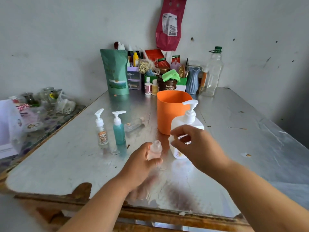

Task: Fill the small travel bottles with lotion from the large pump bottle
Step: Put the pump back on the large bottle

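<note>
Your left hand [142, 163] grips the small clear uncapped travel bottle [156, 149], roughly upright, just in front of the tall orange plastic cup [170, 113]. Your right hand [195, 144] is curled in front of the large white pump bottle [184, 123], which stands at the cup's front right. Can't tell if that hand pinches anything, too blurred. Left of the cup: a clear pump bottle with orange cartoon label [102, 131], a teal pump bottle [119, 131] and a small clear bottle lying flat [134, 124]. No label text is readable.
</note>
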Motion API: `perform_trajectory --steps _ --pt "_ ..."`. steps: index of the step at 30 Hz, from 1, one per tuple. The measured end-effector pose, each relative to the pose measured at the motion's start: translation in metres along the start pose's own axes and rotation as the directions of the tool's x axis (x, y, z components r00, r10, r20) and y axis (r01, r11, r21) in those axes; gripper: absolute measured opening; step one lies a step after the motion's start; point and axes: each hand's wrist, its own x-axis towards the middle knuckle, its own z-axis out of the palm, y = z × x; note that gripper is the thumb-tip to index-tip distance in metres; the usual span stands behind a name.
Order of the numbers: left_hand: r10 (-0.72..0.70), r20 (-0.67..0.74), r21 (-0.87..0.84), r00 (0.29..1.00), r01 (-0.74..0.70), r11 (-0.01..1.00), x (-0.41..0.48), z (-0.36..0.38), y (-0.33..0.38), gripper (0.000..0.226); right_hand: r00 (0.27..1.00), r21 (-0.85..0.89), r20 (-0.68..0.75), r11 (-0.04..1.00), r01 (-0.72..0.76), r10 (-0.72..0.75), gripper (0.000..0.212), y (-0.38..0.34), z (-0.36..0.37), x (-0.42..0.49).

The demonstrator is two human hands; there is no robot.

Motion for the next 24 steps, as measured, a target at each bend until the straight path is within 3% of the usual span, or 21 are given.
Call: perform_trajectory --steps 8,17,21,24 --pt "-0.005 -0.027 -0.142 1.0 0.001 0.99 0.006 -0.001 -0.012 0.06 0.957 -0.351 0.264 0.912 0.213 -0.122 0.027 -0.044 0.009 0.039" --pt "0.055 -0.01 -0.074 0.998 -0.056 0.996 0.014 0.001 -0.025 0.056 0.91 -0.529 0.412 0.8 0.282 -0.048 0.038 -0.054 0.019 0.051" --pt "0.069 -0.018 -0.053 0.997 -0.07 0.996 0.015 0.001 -0.028 0.052 0.901 -0.624 0.433 0.728 0.283 0.021 0.025 -0.063 0.023 0.055" --pt "0.095 -0.03 -0.05 0.995 -0.096 0.994 0.015 0.002 -0.029 0.052 0.898 -0.66 0.438 0.692 0.292 0.039 0.036 -0.066 0.021 0.054"
